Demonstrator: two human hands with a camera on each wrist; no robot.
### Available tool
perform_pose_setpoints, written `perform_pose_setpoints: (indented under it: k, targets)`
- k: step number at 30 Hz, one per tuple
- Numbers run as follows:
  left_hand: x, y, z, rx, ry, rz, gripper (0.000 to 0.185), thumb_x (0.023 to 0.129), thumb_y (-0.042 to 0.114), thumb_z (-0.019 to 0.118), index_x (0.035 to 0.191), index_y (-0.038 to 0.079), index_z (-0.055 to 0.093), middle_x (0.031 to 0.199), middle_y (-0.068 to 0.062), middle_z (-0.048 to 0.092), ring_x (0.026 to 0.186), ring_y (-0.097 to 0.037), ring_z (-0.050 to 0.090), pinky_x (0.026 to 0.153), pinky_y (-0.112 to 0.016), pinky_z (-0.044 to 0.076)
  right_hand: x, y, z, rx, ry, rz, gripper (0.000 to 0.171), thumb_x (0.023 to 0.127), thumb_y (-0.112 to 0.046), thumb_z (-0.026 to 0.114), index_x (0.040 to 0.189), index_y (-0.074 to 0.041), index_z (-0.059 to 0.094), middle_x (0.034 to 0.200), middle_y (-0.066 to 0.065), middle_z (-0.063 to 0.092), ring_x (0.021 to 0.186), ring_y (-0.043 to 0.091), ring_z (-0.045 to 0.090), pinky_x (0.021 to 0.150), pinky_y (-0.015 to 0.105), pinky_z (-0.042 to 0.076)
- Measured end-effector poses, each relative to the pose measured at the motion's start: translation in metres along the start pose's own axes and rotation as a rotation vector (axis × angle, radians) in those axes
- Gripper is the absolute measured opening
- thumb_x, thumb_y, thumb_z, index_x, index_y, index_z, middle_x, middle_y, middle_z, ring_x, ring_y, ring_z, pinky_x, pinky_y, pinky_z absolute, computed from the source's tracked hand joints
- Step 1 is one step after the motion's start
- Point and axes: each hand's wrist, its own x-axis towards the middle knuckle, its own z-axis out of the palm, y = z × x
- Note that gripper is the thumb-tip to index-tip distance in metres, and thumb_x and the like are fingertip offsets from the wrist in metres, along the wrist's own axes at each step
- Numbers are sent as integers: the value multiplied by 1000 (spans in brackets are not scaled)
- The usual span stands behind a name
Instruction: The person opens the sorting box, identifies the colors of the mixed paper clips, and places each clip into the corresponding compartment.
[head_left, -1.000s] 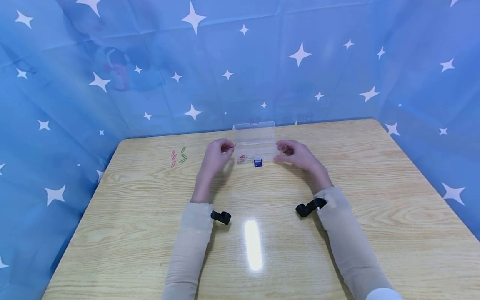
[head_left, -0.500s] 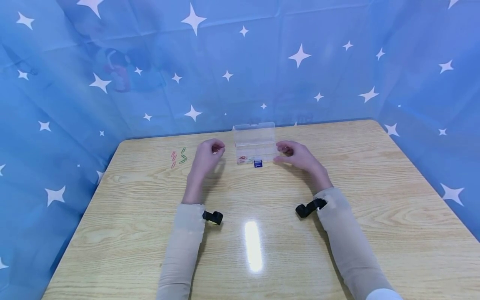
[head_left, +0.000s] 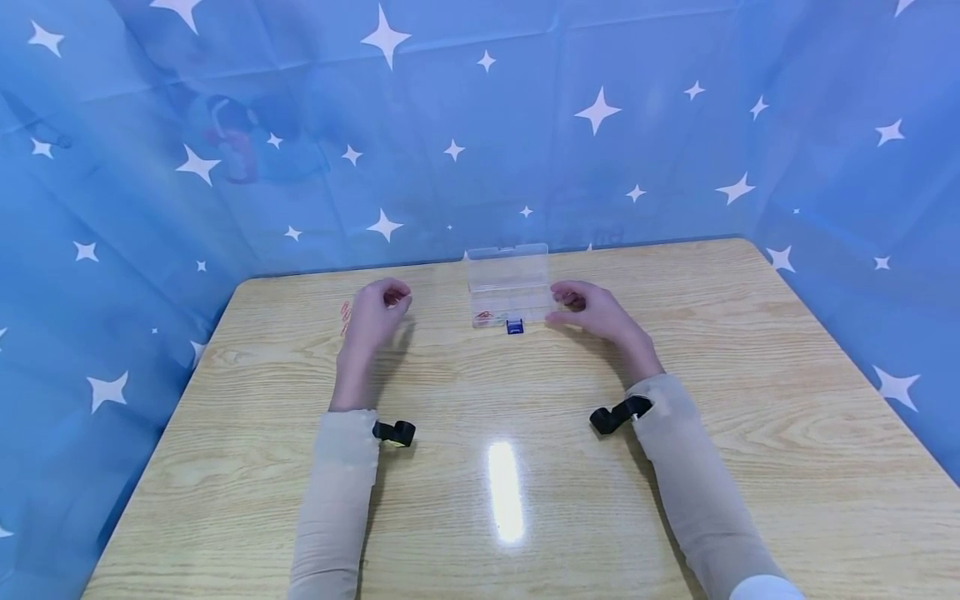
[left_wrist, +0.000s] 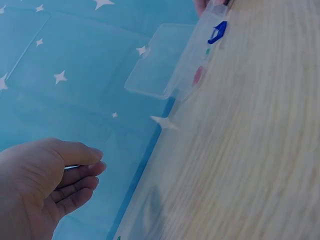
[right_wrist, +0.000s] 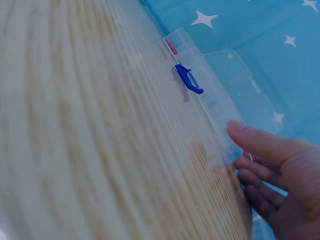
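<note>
Star-print blue backdrop behind wooden bench (head_left: 525,433). Clear box (head_left: 508,287) sits far-centre, lid up. Right hand (head_left: 592,310) loosely curled, touching box's right end; left hand (head_left: 375,315) relaxed, empty, over paperclips (head_left: 345,312).

A staged recording booth rather than a lived-in room: a pale wooden table (head_left: 525,467) fills the foreground, walled from nine o'clock through twelve to three by a blue star-printed curtain (head_left: 600,142), with overhead light glaring off the tabletop.

Both forearms stretch forward, left hand (head_left: 372,312) loosely curled and holding nothing, right hand (head_left: 592,308) relaxed, fingers gently bent.
</note>
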Motion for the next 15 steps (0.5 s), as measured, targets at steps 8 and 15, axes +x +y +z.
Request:
perform_pose_setpoints:
  k: [8,15]
  targets:
    - [-3,-9,-15,20,8,-51,22,98,9,64,114,-6,69,104,-18,69,96,-31,61,87,-43,50,-1,-2,0,-6,1,4,66,91,-32,78,144,-2,52,130,16,59,120,32,54,105,47,43]
    - [-7,-17,-26,34,14,-87,24,99,9,63,116,-7,68,106,-20,68,97,-32,60,87,-44,49,-2,-3,-1,-6,0,11,66,91,-31,78,144,-2,52,131,17,59,120,32,54,105,47,43]
